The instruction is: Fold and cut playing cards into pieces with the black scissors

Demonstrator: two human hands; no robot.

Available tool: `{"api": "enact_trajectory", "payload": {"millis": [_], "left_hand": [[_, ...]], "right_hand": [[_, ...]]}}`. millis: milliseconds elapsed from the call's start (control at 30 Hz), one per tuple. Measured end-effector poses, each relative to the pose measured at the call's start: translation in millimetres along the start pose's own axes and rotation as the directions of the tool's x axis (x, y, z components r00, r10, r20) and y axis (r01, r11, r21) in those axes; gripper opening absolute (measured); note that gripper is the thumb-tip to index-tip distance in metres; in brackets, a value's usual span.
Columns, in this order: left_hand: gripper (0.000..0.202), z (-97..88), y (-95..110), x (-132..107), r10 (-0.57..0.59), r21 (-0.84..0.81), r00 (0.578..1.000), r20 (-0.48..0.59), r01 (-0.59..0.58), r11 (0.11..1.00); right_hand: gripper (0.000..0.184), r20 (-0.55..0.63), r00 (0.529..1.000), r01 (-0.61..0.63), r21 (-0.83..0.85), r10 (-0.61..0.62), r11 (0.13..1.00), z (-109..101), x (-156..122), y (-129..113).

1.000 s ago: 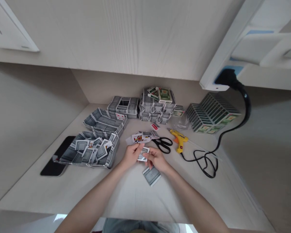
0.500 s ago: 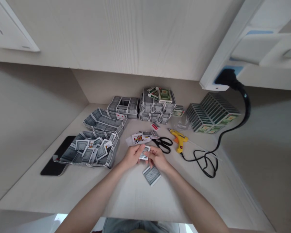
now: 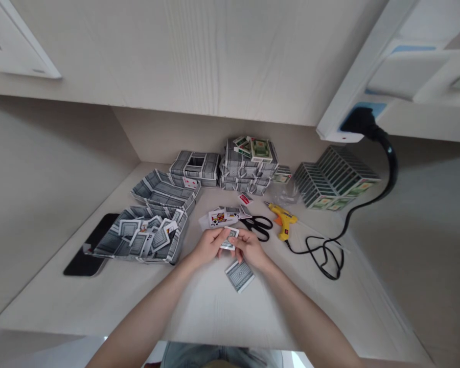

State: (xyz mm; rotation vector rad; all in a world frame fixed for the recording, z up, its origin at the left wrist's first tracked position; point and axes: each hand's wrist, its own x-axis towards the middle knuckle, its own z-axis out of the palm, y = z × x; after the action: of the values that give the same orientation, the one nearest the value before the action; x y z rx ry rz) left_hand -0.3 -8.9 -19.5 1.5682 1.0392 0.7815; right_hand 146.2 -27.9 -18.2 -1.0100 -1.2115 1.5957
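Both hands meet over the middle of the desk (image 3: 199,312) and pinch one small playing card (image 3: 230,238) between them. My left hand (image 3: 208,245) grips its left side and my right hand (image 3: 249,248) its right side, fingers curled round it. Just below the hands a face-down card (image 3: 239,276) lies flat on the desk. Behind them lie a few face-up cards (image 3: 223,216).
A tray made of cards (image 3: 138,241) holds several loose cards at the left, beside a black phone (image 3: 89,250). Black scissors (image 3: 259,225) and a yellow glue gun (image 3: 284,223) with a black cord (image 3: 325,255) lie at the right. Card boxes (image 3: 246,166) and decks (image 3: 334,179) stand at the back.
The card between my hands has been folded or pressed smaller and the two hands have closed in on each other slightly.
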Motion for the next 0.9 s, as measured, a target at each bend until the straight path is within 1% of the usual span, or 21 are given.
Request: {"api": "enact_trajectory", "payload": {"millis": [67,233,367,467,533,600,767,833,900], "left_hand": [[0.044,-0.7,1.1,-0.7,0.007,0.001,1.000,0.023,-0.007,1.000],[0.044,-0.6,3.6,-1.0,-0.011,0.034,1.000,-0.002,0.011,0.999],[0.047,-0.5,4.2,-0.5,0.033,-0.002,0.999,-0.003,-0.033,0.999],[0.048,-1.5,2.7,-0.3,0.045,-0.049,0.998,0.039,-0.043,0.998],[0.046,-2.0,1.8,-0.1,0.027,-0.085,0.997,0.078,-0.021,0.996],[0.045,-2.3,1.8,0.4,0.012,-0.106,0.996,0.091,-0.003,0.994],[0.049,-1.9,5.7,1.8,0.040,-0.075,0.998,0.042,-0.036,0.997],[0.049,-1.6,6.7,2.0,0.028,-0.068,0.999,0.033,-0.026,0.997],[0.049,-1.5,6.7,2.1,-0.006,-0.064,0.999,0.034,0.008,0.998]], "right_hand": [[0.024,0.002,1.000,-0.006,0.007,0.006,1.000,-1.1,0.1,-0.1],[0.024,0.012,1.000,-0.014,0.011,0.014,1.000,-2.7,1.0,2.9],[0.024,0.002,1.000,0.003,0.009,-0.003,1.000,-2.8,1.3,3.2],[0.024,-0.006,1.000,0.007,0.028,-0.007,1.000,-3.8,1.6,2.3],[0.024,-0.004,1.000,0.005,0.038,-0.005,0.999,-5.1,2.0,1.9],[0.023,0.000,1.000,0.005,0.039,-0.005,0.999,-6.7,2.4,2.1],[0.022,-0.007,1.000,0.020,0.004,-0.020,1.000,-9.5,3.2,3.9],[0.023,-0.010,1.000,0.024,-0.005,-0.024,1.000,-10.1,3.5,4.5],[0.024,-0.008,1.000,0.024,-0.008,-0.024,1.000,-10.5,3.8,4.7]]}}
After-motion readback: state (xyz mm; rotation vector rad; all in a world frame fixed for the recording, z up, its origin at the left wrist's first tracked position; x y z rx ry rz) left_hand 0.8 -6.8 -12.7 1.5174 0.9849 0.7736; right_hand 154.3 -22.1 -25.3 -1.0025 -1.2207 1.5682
